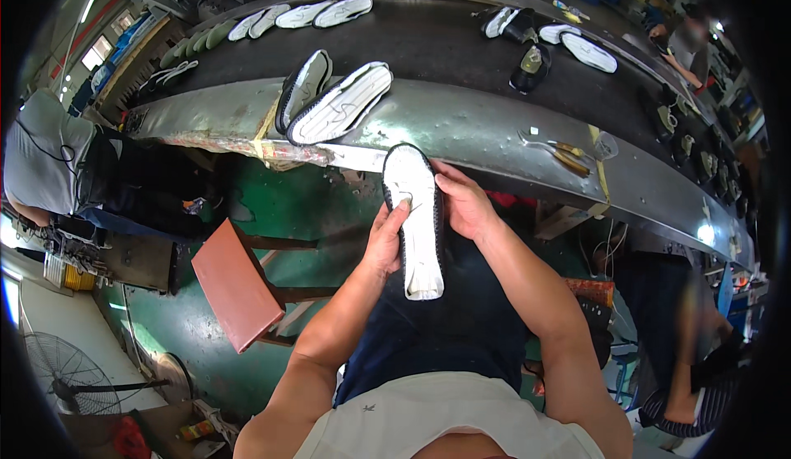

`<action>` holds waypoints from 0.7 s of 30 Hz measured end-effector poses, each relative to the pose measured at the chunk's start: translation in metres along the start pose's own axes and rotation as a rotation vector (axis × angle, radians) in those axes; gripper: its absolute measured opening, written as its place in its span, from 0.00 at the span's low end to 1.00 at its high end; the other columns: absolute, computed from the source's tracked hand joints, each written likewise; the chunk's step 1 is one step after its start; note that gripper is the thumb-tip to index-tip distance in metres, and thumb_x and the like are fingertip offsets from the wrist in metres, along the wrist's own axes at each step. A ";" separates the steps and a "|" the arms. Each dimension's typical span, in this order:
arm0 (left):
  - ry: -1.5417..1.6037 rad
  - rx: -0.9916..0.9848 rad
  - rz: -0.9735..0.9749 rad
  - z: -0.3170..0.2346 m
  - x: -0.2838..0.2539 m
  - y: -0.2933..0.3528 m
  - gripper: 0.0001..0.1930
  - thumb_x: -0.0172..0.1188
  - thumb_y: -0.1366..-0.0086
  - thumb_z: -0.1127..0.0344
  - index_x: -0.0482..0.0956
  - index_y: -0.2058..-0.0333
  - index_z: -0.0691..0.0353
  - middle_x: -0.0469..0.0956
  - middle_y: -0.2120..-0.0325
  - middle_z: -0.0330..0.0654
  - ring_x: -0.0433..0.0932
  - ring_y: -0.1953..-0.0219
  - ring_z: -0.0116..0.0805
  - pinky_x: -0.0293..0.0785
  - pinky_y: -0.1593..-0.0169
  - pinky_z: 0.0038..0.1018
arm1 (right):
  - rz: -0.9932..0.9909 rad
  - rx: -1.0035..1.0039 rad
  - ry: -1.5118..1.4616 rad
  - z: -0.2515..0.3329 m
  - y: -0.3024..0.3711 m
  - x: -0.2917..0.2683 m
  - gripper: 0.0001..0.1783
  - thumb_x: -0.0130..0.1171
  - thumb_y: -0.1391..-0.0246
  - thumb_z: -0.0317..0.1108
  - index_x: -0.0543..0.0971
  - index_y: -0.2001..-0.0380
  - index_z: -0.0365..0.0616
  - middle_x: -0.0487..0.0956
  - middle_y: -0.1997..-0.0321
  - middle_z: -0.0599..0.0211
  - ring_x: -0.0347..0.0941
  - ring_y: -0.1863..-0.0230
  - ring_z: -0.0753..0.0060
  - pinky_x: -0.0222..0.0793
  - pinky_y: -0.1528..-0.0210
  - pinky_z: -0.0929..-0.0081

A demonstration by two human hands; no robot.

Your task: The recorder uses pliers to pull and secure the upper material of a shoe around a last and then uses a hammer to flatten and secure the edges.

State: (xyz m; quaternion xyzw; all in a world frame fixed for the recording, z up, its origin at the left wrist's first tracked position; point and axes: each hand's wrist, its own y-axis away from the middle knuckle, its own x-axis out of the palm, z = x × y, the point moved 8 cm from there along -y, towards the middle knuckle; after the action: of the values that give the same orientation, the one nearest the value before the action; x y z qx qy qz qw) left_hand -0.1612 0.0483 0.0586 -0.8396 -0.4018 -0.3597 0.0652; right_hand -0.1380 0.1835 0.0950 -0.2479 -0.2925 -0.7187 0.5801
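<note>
Between my two hands is a shoe (423,241) with its white underside facing up and a dark stitched edge around it. My left hand (385,236) grips its left side, with the thumb pressed on the white underside. On the other side my right hand (465,199) holds the dark edge near the toe, its thumb along the rim; some of its fingers are hidden behind the shoe. Just beyond, a pair of similar shoes (342,103) lies underside up on the metal ledge (445,117) of the bench.
Hand tools with wooden handles (568,156) lie on the ledge to the right. A dark conveyor belt (428,43) carries more shoes (344,11). A brown stool (236,286) stands at my left, near a floor fan (66,377). Other people work on both sides and across the belt.
</note>
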 end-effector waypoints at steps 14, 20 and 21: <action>-0.105 0.118 -0.022 -0.001 0.021 -0.001 0.24 0.62 0.29 0.59 0.68 0.40 0.61 0.79 0.51 0.44 0.81 0.53 0.34 0.81 0.50 0.34 | -0.079 -0.031 0.067 -0.005 0.041 -0.015 0.20 0.54 0.31 0.43 0.78 0.48 0.37 0.81 0.48 0.61 0.77 0.47 0.69 0.70 0.41 0.66; -0.021 0.053 -0.089 0.000 0.033 -0.004 0.26 0.64 0.31 0.54 0.69 0.44 0.65 0.80 0.55 0.45 0.81 0.56 0.33 0.80 0.53 0.32 | -0.075 -0.004 0.057 -0.004 0.042 -0.017 0.19 0.53 0.31 0.42 0.79 0.49 0.38 0.82 0.52 0.62 0.79 0.50 0.68 0.73 0.44 0.65; -0.020 0.063 -0.083 -0.001 0.036 -0.006 0.26 0.65 0.32 0.54 0.69 0.44 0.64 0.80 0.56 0.45 0.82 0.57 0.33 0.81 0.55 0.32 | -0.056 0.022 0.075 -0.001 0.044 -0.015 0.21 0.54 0.32 0.45 0.78 0.48 0.39 0.81 0.50 0.62 0.78 0.50 0.69 0.73 0.44 0.66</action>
State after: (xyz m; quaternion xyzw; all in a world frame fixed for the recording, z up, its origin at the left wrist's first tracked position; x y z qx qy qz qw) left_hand -0.1509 0.0740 0.0819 -0.8232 -0.4482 -0.3408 0.0728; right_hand -0.0922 0.1858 0.0898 -0.2063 -0.2851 -0.7402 0.5730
